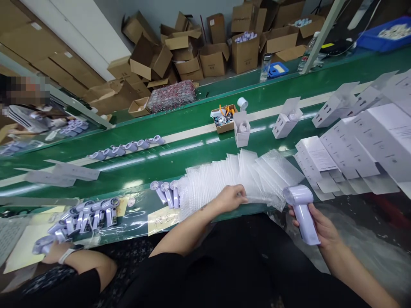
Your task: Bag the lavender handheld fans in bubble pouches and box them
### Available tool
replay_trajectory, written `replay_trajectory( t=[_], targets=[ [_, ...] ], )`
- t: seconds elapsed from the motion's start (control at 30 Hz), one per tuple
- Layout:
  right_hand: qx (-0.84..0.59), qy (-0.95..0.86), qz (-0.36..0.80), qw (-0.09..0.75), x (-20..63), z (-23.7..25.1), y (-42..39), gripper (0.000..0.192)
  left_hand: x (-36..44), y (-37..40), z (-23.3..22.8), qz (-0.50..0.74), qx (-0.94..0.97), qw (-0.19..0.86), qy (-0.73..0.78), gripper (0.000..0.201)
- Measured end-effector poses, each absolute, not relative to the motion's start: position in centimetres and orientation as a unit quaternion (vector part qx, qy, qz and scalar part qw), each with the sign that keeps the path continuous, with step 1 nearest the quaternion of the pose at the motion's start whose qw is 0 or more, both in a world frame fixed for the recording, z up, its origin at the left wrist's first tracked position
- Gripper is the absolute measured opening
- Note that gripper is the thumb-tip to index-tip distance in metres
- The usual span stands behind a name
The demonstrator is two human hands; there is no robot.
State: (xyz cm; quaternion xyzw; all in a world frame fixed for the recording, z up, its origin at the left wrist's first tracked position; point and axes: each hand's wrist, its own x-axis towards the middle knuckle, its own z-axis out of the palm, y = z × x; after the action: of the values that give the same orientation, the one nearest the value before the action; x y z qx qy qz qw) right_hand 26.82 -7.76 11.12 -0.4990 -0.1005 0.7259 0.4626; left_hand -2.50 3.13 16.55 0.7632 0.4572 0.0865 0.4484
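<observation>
In my right hand is a lilac handheld fan, its round head up and its handle in my closed fingers. Bubble-wrap bags lie overlapped in a long fanned row on the green bench. Over the near edge of that row, my left hand has its fingers curled together; whether they pinch a bag I cannot make out. Left of the bags lie several lilac fans by a handwritten paper card. Folded white boxes stand in rows to the right.
At the left, a co-worker's hand touches more lilac fans. Across the bench are a line of fans, a small parts box and an open white box. Another person sits far left. Cardboard cartons stand behind.
</observation>
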Motion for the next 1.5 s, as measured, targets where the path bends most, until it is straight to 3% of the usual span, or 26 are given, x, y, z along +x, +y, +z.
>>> replay_trajectory(
  t=[0.1,0.3,0.37,0.5,0.57,0.7,0.87,1.03,1.17,1.3,1.43,1.5],
  targets=[
    [-0.481,-0.089,0.729,0.478,26.4,10.9,-7.3,0.030,-4.6,6.0,19.0,0.189,0.690,0.505,0.483,0.022],
    [-0.407,-0.007,0.752,0.518,22.7,11.5,-2.8,0.028,-5.9,14.1,17.3,0.199,0.662,0.305,0.655,0.011],
    [-0.399,0.022,0.748,0.529,22.0,11.4,-2.0,0.027,-5.9,14.3,15.9,0.208,0.659,0.253,0.677,0.017],
    [-0.397,0.030,0.753,0.524,22.1,10.5,-1.9,0.029,-4.9,9.0,12.4,0.147,0.808,0.176,0.542,0.036],
    [-0.415,0.029,0.760,0.499,22.4,10.0,-2.1,0.028,-3.9,5.9,10.5,0.061,0.864,0.213,0.451,0.041],
    [-0.448,0.008,0.771,0.453,22.1,10.1,-2.5,0.028,-2.6,3.4,8.2,0.005,0.831,0.285,0.478,0.007],
    [-0.426,-0.105,0.799,0.412,20.0,11.4,-2.8,0.034,-1.9,4.3,9.8,0.089,0.760,0.345,0.544,0.010],
    [-0.356,-0.194,0.837,0.367,18.1,12.6,-1.6,0.034,-1.5,4.1,11.9,0.184,0.642,0.496,0.555,0.010],
    [-0.416,-0.246,0.811,0.328,17.9,12.9,-1.2,0.029,-1.6,3.7,12.9,0.323,0.508,0.550,0.579,0.017],
    [-0.467,-0.236,0.786,0.329,17.0,13.0,-1.9,0.027,-0.8,2.9,13.8,0.418,0.622,0.443,0.491,0.012],
    [-0.489,-0.206,0.756,0.383,17.1,13.4,-2.2,0.034,-1.5,2.5,13.5,0.388,0.817,0.244,0.350,0.015],
    [-0.501,-0.194,0.740,0.406,18.2,13.8,-2.2,0.040,-2.4,2.7,13.2,0.395,0.815,0.193,0.378,0.016]
  ],
)
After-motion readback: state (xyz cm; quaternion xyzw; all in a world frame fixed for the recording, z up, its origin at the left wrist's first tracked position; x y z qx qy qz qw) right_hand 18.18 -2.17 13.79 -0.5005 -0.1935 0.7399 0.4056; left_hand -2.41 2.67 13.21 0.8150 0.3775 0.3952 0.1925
